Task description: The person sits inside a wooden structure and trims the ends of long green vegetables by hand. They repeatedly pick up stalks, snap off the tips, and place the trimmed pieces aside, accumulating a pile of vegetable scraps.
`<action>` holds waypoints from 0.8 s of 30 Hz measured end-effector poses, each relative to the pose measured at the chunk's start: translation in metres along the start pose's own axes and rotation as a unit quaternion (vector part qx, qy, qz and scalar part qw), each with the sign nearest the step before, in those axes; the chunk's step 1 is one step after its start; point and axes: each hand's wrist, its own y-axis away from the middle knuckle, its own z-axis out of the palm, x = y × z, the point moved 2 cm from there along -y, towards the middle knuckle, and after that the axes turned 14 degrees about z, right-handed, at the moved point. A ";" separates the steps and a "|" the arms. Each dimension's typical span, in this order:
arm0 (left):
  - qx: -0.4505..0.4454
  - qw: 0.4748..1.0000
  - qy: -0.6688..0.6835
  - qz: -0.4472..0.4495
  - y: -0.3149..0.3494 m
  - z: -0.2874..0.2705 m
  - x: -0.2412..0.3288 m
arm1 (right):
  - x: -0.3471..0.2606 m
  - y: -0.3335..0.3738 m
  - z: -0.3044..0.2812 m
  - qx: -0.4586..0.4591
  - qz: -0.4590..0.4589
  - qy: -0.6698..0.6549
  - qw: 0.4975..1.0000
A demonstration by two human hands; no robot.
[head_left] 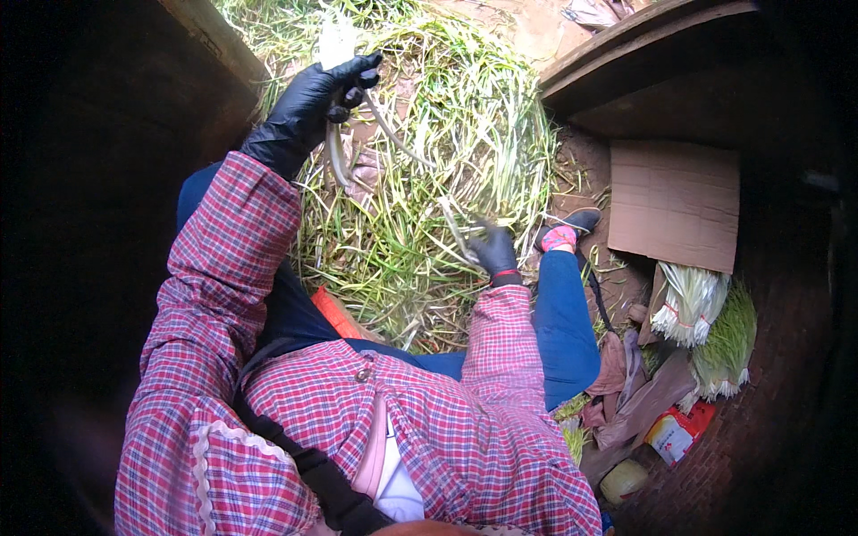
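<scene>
Hands: 2, both in black gloves.
Left hand (317, 100): raised over the far-left part of the heap; fingers curled in, little gap left, gripping pale stalks (337, 159).
Pale stalks, count: 2 lengths show below the left fist; cannot tell if they are separate stalks or one bent over.
Pale stalks, axis: left length hangs almost straight toward the near side, tip slightly right; right length slants near and right, in a thin curve.
Right hand (493, 248): low over the near-right part of the heap, motion-blurred; can't tell how far the fingers are spread or what they grip.
Loose stalk (453, 225): 1 by the right fingers, long axis running from the hand to far left.
Heap (487, 116): 1 spread of green and whitish leaves, too tangled to count, between and beyond the legs.
Bundles: 2 at right; white bundle (690, 304) on the left, green bundle (724, 348) just beside it on the right, pale ends near, long axis roughly near-far.
Cardboard (675, 205): 1 sheet, just beyond the bundles.
Bag (679, 433): 1, red and white, near side of the bundles.
Shoe (583, 221): 1 in view, right of the heap.
</scene>
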 end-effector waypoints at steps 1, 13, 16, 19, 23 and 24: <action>-0.003 1.000 -0.005 -0.022 0.002 0.003 -0.003 | -0.022 0.004 -0.013 0.041 -0.066 -0.058 0.995; 0.008 0.982 0.141 -0.128 0.009 0.035 -0.051 | -0.115 -0.017 -0.010 -0.154 -0.197 -0.343 0.905; 0.014 0.976 0.187 -0.109 0.005 0.029 -0.041 | -0.024 -0.081 -0.011 0.137 0.049 -0.195 0.970; 0.006 0.947 0.298 -0.124 0.003 0.026 -0.031 | 0.050 -0.100 0.008 0.116 0.219 0.061 0.967; -0.073 0.920 0.366 -0.119 0.004 0.035 -0.022 | 0.065 -0.090 -0.026 0.015 0.109 -0.288 0.951; -0.084 0.916 0.374 -0.117 0.005 0.038 -0.021 | 0.058 -0.084 -0.044 0.017 0.088 -0.445 0.891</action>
